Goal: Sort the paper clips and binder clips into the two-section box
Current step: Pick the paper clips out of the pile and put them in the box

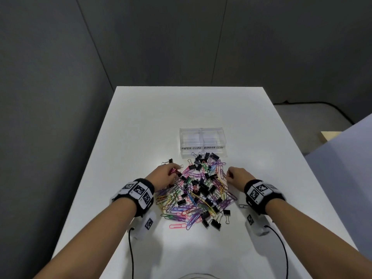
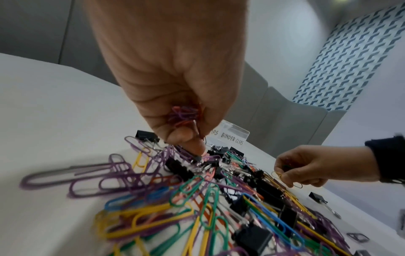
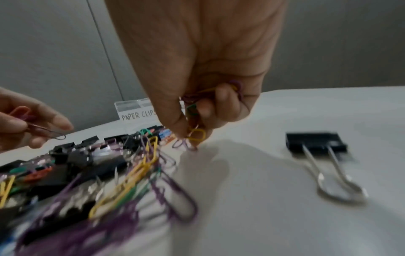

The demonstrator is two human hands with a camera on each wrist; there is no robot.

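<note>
**Both hands gather wire clips**

The left hand (image 1: 164,175) pinches pink-purple paper clips (image 2: 184,115); the right hand (image 1: 237,176) clutches yellow, green clips (image 3: 197,133). The glossy pile (image 1: 197,190) lies between them; the clear two-section box (image 1: 203,142) stands at twelve o'clock.

The clear two-section box (image 1: 203,143) reads "PAPER CLIPS" on its left front and "BINDER CLIPS" on its right.
</note>
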